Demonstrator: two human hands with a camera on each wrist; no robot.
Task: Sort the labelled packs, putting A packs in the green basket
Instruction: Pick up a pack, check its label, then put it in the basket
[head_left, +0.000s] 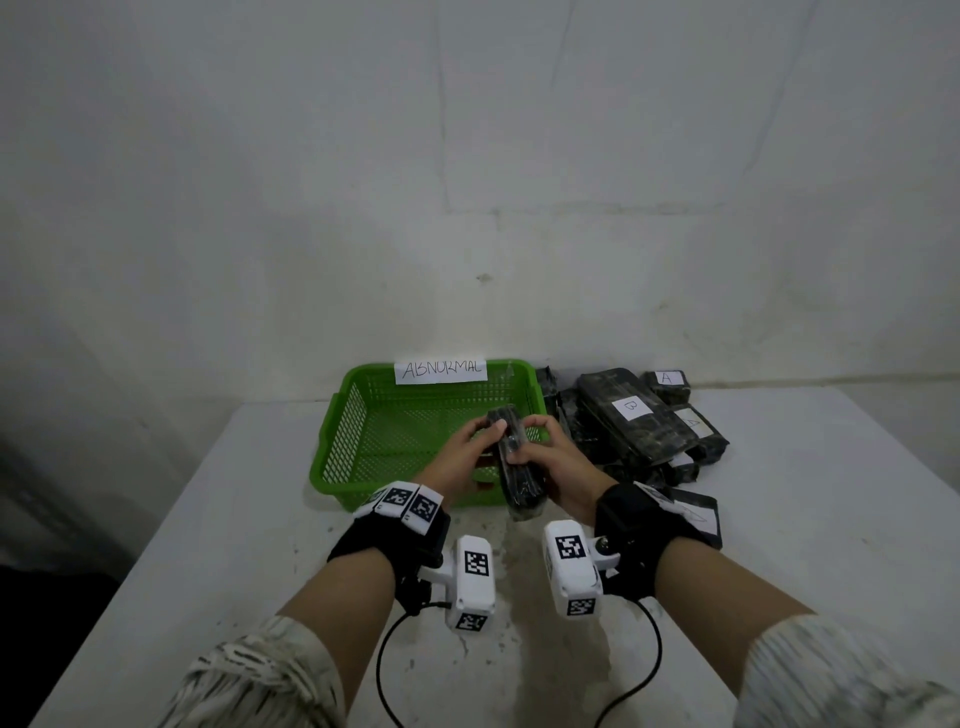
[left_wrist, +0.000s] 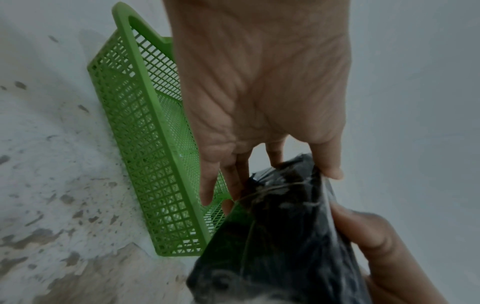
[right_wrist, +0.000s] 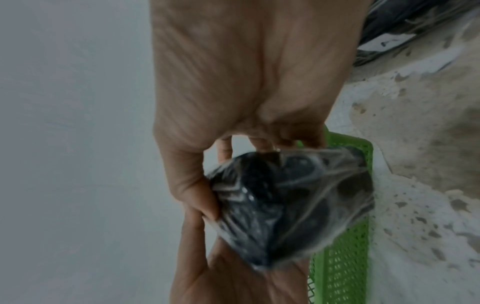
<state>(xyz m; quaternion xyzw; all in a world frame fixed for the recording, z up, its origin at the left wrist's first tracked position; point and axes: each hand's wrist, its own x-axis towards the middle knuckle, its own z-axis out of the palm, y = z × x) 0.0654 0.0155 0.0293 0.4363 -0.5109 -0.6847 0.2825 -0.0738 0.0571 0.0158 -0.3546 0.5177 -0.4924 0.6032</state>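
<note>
1. To the left of the hands and partly beneath them, the green basket (head_left: 337, 415) is seen on the white table (head_left: 779, 545); a paper sign (head_left: 440, 370) is fixed to its far wall. No pack can be made out on the visible part of its floor.
2. The left hand (head_left: 462, 457) is curled round the far end of the dark pack (head_left: 514, 467): in the left wrist view its fingertips (left_wrist: 335, 173) are pressed against the plastic wrap.
3. Between the two hands, the dark pack is held clear of the table, above the near right part of the basket, with its near end reaching out over the basket's front rim. No label is visible on the faces shown, so its letter cannot be told.
4. The right hand (head_left: 556, 462) is closed on the pack from the right side, thumb on top and fingers underneath.
5. To the right of the right hand, the pile of packs (head_left: 639, 421) is left on the table, touching or just beside the basket's right wall; white labels reading A and B are shown on some.
6. The step in hand is judged to be inspection of one pack over the basket. The next move calls for the label to be found by turning the pack; if A is read, the pack should be lowered into the basket and released; otherwise it should be set aside.
</note>
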